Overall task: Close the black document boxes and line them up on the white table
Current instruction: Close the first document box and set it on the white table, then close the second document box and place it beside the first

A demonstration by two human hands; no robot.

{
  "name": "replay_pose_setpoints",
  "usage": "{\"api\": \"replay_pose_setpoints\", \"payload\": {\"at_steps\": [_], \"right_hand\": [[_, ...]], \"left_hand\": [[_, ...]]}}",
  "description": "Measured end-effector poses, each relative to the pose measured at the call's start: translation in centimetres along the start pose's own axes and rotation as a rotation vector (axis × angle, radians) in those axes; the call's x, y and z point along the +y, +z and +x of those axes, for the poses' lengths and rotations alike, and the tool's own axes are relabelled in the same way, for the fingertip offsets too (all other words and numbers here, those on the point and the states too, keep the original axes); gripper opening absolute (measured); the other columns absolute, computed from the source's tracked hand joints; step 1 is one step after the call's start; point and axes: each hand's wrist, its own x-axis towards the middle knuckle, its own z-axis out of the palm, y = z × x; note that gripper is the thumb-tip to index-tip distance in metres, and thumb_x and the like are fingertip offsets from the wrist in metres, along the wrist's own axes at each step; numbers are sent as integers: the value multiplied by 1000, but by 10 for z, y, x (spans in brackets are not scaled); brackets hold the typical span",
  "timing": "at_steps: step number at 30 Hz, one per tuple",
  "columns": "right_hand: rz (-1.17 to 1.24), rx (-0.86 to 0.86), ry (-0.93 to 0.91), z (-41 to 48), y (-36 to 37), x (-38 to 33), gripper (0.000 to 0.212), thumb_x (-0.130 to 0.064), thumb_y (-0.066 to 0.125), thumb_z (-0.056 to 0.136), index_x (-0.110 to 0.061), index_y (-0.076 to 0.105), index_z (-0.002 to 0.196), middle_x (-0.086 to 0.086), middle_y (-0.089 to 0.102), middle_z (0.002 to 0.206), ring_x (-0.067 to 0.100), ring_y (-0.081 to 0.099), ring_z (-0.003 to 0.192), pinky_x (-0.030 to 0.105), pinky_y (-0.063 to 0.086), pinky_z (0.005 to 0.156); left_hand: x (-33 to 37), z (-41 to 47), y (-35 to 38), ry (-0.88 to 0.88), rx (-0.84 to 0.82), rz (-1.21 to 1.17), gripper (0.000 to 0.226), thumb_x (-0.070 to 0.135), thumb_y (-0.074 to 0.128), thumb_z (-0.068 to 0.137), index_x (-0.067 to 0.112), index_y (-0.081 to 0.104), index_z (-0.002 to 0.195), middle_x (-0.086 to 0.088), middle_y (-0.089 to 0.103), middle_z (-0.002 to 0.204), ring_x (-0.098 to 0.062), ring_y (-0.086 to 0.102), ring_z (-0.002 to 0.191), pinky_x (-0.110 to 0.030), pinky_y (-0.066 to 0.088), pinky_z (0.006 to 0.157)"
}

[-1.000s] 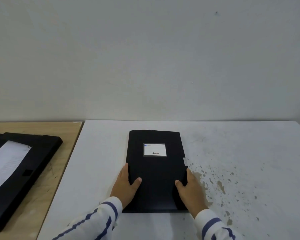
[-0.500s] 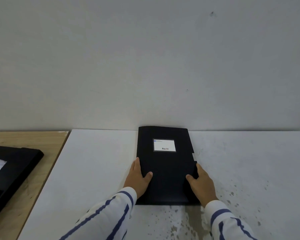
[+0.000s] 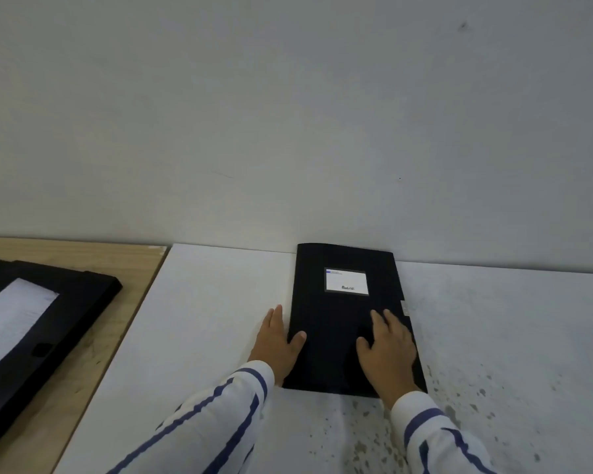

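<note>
Nearest the camera, two striped sleeves were seen reaching forward over the white surface. The left hand was laid open along the left long edge of the closed black document box, fingers flat on the surface and thumb resting on the lid. The right hand was spread flat on the lid near its right edge; nothing was gripped by either. The box lay directly ahead of both hands, its long axis running away from the person, its label toward the far end and its far edge close against the wall. Well apart to the left, on the wooden surface, a second black box lay open with white paper showing. It was judged nearer the left hand and angled differently from the first.
</note>
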Motion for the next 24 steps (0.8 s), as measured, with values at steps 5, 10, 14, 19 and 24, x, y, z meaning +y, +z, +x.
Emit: {"api": "replay_pose_setpoints", "payload": {"at_steps": [5,10,14,19,24], "right_hand": [[110,-161,-219,-23,16,-62,52,-28,52,92,-20,36,141,2,31,152,21,23,141,38,25,114],[174,-235,-340,-54,41,-125,47,-28,49,95,-20,38,139,1,34,149,20,28,138,36,29,113],[132,-261,-435,-80,64,-175,47,-30,46,96,-22,35,140,-1,31,152,19,25,140,33,27,114],[133,-283,-498,-110,96,-245,46,-28,46,96,-21,36,140,0,31,151,19,24,141,33,28,113],[152,-298,-538,-144,137,-329,42,-26,47,95,-19,40,137,2,36,147,19,31,136,29,33,109]], "left_hand": [[-25,-18,-33,-1,79,-29,65,36,48,95,19,17,150,-2,21,159,-22,20,146,-35,21,118],[-58,-38,-79,-20,188,-45,56,33,48,95,20,29,146,-1,32,154,-22,30,142,-37,27,116],[-92,-53,-121,-38,263,-59,53,32,50,94,23,33,143,0,36,152,-22,36,139,-37,32,113],[-142,-70,-180,-44,323,-59,51,33,52,94,25,36,141,2,40,150,-22,42,135,-36,37,109],[-212,-80,-255,-44,291,-83,51,25,53,91,21,38,140,-2,41,149,-22,41,135,-38,36,112]]}}
